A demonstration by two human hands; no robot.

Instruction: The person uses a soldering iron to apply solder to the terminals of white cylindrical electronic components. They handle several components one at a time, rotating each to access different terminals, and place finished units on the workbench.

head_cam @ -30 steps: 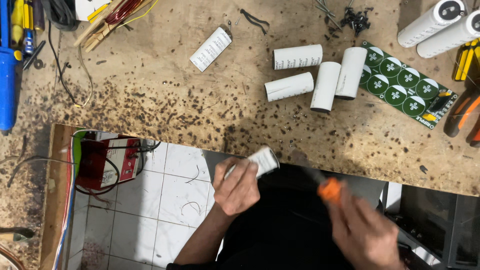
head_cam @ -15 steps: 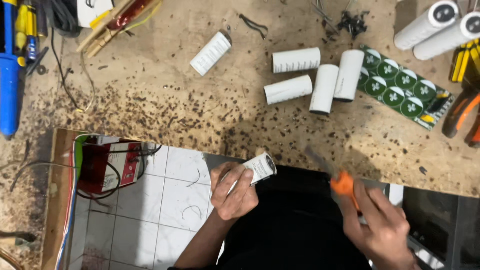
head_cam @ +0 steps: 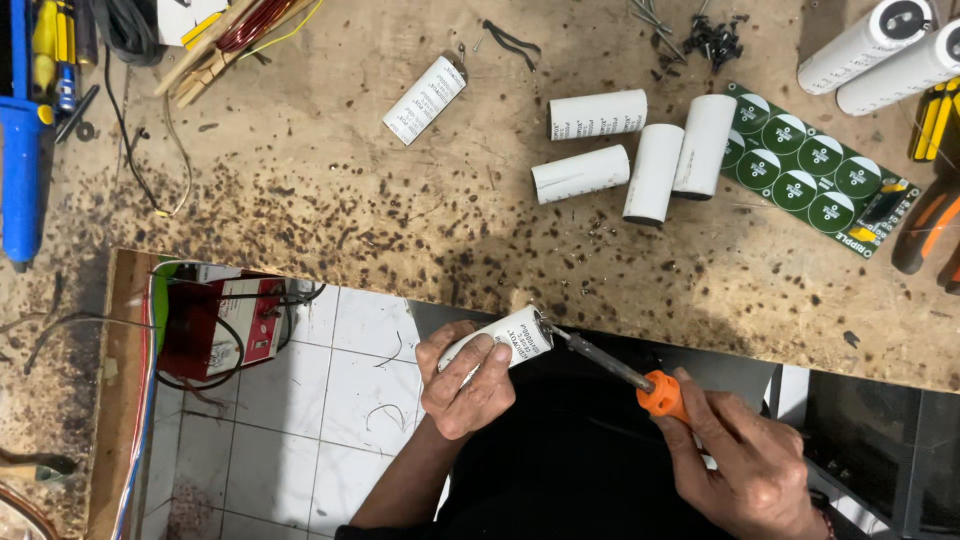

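My left hand [head_cam: 466, 385] is wrapped around a white cylindrical capacitor [head_cam: 505, 341], its grip clamped on the body so the capped end pokes out toward the right, and the whole thing sits just below the near edge of the worktop [head_cam: 400, 220], over my dark lap. My right hand [head_cam: 748, 467] is closed on the orange handle of a screwdriver [head_cam: 628, 372], and here is what has changed: a second ago that tool was held off to the right of the capacitor with a clear gap, half a second ago it was lifted farther away still, and now its metal tip has come in and rests right against the capacitor's end (whether it is seated in a terminal screw I cannot tell, the spot is too small). The capacitor itself has barely moved; it has only tipped a little so its end faces the blade. So tool and part are now in contact where before they were apart, and I read that as work on that end having started. Beyond the capacitor, farther up the worktop, four more white cylinders [head_cam: 640, 150] lie on their sides beside a green circuit board [head_cam: 815, 170], and to the capacitor's left a red box with wires [head_cam: 215, 325] sits lower down above the tiled floor [head_cam: 340, 440]
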